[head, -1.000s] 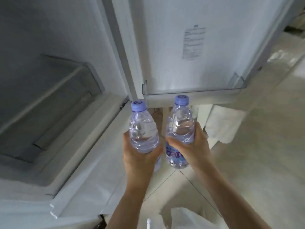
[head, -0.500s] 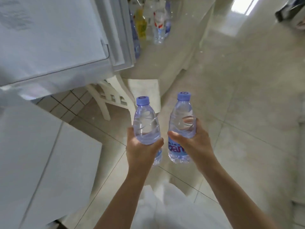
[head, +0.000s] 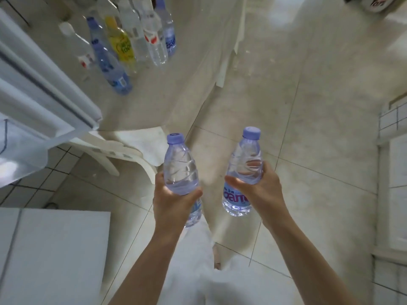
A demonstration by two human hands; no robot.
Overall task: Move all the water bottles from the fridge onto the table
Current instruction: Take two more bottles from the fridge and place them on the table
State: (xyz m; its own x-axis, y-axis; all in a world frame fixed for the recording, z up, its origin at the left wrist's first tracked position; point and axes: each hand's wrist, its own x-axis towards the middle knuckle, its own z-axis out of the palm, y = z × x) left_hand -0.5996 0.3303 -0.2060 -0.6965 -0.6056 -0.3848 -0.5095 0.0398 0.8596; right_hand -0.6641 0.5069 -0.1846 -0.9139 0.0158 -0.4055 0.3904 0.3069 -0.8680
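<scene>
Clear plastic, pale purple caps: two water bottles in transit at the centre of the frame. The left hand (head: 176,201) is wrapped around the left bottle (head: 181,170) at its waist, thumb across the front, cap pointing up. The right hand (head: 257,188) grasps the right bottle (head: 244,172) the same way, fingers showing through the plastic and the blue label hanging below the grip. Both bottles sit upright, near each other but apart, over the tiled floor (head: 319,133) and well short of the desk.

Outward now, to the upper left: the desk (head: 176,89) already carries a cluster of bottles (head: 136,40), several clear ones, a blue-tinted one and one with a yellow label, standing close together. So a good share of the job looks done, with this pair still to be set down. The white fridge door (head: 44,89) juts in at the left edge; the inside of the fridge is out of view, so I cannot tell whether more bottles wait in there.

Against half a second ago, the view swings further toward the desk: the bottle cluster comes fully into sight, the fridge door slides off to the left edge, and the two hands sit a little wider apart, grips unchanged.
</scene>
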